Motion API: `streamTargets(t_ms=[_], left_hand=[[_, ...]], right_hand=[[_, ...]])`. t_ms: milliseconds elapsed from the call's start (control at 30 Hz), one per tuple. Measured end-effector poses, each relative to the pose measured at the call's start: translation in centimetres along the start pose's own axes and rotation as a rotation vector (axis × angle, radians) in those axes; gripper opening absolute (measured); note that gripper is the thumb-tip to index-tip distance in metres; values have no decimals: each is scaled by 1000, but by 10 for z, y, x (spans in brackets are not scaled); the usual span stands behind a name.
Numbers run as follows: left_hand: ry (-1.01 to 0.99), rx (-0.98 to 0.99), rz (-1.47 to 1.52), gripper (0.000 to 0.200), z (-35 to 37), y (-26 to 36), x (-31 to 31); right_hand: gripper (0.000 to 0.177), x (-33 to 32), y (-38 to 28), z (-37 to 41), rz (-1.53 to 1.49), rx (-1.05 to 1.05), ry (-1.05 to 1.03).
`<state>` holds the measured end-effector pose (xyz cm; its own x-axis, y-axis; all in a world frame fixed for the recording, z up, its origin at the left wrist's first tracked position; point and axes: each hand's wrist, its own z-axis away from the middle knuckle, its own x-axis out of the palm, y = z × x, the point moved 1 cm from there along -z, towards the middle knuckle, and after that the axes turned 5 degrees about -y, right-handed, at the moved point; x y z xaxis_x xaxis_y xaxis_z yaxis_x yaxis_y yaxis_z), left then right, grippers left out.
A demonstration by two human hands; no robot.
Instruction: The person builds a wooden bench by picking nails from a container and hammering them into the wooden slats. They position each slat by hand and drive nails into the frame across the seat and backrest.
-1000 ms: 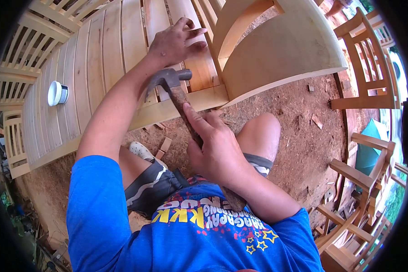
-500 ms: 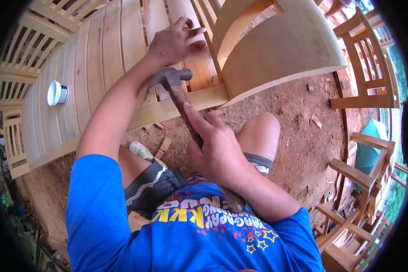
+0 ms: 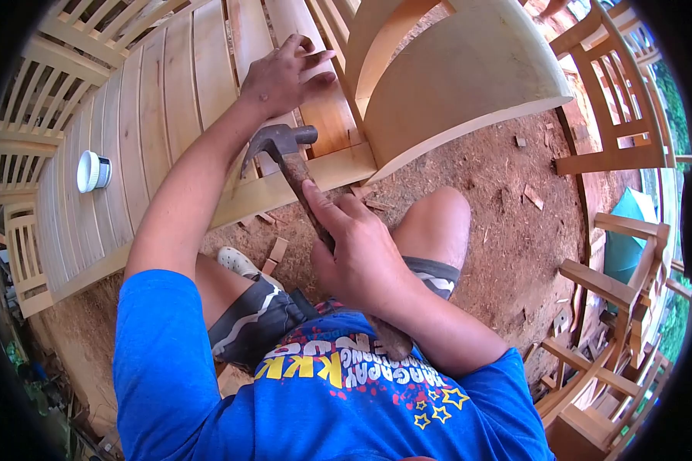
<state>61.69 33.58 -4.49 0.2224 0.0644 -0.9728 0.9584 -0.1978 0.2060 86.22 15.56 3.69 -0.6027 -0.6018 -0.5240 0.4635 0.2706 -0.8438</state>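
Note:
My right hand [image 3: 361,246] is wrapped round the handle of a claw hammer [image 3: 291,146], its index finger stretched along the shaft. The hammer's dark head points up and away, near my left forearm and over the bench's front rail [image 3: 331,170]. My left hand [image 3: 281,77] lies over the slats beside the side panel, fingers bent and apart, with nothing visible between them. Pale wooden slats [image 3: 175,84] form the bench seat. At its right end stands a broad curved side panel [image 3: 469,69] with a cut-out opening.
A white tub [image 3: 94,171] sits on the slats at left. Slatted backs [image 3: 61,69] line the far left. More wooden furniture frames [image 3: 623,138] stand at right, near a teal umbrella [image 3: 627,246]. Wood scraps [image 3: 533,197] litter the dirt floor [image 3: 507,253].
The view has shifted slightly, so the bench and both hands sit a little further left. The hammer stays in my right hand, and my left hand keeps its place by the panel.

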Motion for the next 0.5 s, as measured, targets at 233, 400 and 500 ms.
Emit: streamTargets(t_ms=[233,400,500], left_hand=[[0,-8,26,60,0,1,2],[-27,-55,75,59,3,5,-4],[-25,-15,61,58,2,2,-2]], right_hand=[[77,0,-2,1,-13,16,1],[77,1,-1,1,-26,34,0],[77,0,0,0,-55,12,29]])
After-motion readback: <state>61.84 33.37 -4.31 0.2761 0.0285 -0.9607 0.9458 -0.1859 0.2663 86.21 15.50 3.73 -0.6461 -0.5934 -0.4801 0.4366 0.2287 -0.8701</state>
